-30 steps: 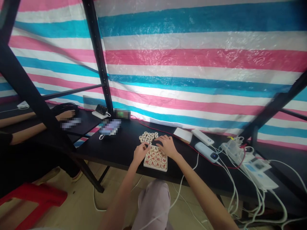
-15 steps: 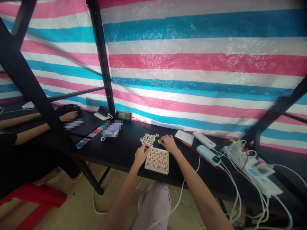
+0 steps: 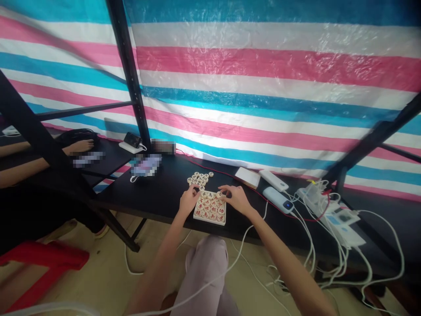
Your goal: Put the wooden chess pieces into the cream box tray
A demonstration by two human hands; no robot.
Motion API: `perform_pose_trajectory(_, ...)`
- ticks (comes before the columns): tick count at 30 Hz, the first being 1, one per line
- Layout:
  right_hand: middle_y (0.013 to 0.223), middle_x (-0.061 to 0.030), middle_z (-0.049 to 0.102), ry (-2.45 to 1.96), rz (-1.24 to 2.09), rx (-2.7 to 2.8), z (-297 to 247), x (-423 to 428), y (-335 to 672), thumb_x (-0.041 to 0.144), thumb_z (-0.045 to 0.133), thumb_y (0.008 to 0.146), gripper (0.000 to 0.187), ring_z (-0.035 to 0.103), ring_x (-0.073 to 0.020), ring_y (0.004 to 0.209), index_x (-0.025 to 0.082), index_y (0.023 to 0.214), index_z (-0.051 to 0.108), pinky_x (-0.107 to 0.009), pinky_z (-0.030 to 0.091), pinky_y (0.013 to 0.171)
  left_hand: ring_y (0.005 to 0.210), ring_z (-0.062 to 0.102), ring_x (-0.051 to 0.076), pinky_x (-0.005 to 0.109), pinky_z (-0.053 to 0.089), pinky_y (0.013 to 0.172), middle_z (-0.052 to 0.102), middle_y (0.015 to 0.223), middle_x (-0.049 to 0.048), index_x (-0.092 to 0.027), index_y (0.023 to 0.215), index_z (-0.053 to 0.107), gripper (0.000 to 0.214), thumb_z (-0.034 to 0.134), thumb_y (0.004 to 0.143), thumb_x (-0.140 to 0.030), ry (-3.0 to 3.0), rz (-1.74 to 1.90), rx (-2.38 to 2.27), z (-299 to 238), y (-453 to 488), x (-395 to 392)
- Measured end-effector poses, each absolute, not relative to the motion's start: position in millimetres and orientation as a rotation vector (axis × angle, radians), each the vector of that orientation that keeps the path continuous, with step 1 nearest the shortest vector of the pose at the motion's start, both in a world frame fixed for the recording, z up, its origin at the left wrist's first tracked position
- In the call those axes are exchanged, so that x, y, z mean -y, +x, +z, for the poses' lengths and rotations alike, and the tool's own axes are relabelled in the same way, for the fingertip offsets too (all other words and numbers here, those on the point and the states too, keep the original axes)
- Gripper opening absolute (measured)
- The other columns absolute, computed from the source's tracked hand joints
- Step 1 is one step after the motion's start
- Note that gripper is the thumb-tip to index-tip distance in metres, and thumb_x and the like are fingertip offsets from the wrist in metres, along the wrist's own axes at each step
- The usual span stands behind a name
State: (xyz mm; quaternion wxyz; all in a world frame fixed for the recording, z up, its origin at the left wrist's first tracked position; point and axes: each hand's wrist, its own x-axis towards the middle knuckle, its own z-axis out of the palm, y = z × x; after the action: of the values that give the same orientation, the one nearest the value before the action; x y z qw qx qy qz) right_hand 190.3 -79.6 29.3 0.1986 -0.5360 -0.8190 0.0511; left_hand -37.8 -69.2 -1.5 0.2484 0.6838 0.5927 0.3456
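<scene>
A white square box [image 3: 209,220] lies at the table's front edge, filled with rows of round Chinese chess pieces [image 3: 213,210], most marked in red and a couple at the back in black. My right hand [image 3: 237,198] is over its back right corner, with thumb and fingers closed on a Chinese chess piece [image 3: 220,194]. At the back left corner is my left hand [image 3: 189,199], fingers bent together against the box; what they grip is hidden. Just behind the box lies a loose group of black-marked pieces [image 3: 198,180], with one piece [image 3: 211,174] slightly apart.
Right of the box are a small white box [image 3: 248,177], two power banks [image 3: 278,199] and a power strip [image 3: 345,230] with tangled white cables. A red wire runs along the back. Black metal posts [image 3: 130,79] frame the table. Another person's hand [image 3: 80,145] rests at the left table.
My right hand has moved from the table behind the box to its back right corner, bringing a Chinese chess piece. My left hand stays by the back left corner. The view has tilted down.
</scene>
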Motion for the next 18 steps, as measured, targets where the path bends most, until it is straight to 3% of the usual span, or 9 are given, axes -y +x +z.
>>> perform_pose_trajectory(6, 0.095, -0.0014, 0.067, -1.509, -0.011, 2.341, 28, 99, 178, 0.036, 0.049, 0.087, 0.021, 0.052, -0.0169, 0.086, 0.028, 0.102, 0.061, -0.031, 0.024, 0.070, 0.063, 0.053, 0.013, 0.022, 0.030, 0.056, 0.058, 0.065, -0.0026, -0.024, 0.093, 0.056, 0.018, 0.046, 0.080, -0.033, 1.880, 0.936, -1.597, -3, -38, 70)
perform_pose_trajectory(18, 0.099, -0.0057, 0.061, -1.492, -0.122, 2.431, 29, 89, 169, 0.040, 0.047, 0.087, 0.025, 0.047, -0.0206, 0.089, 0.027, 0.101, 0.062, -0.033, 0.024, 0.070, 0.062, 0.055, 0.013, 0.021, 0.030, 0.055, 0.059, 0.065, -0.0049, -0.025, 0.112, 0.043, 0.034, 0.049, 0.079, -0.032, 1.847, 0.965, -1.624, -5, -38, 70)
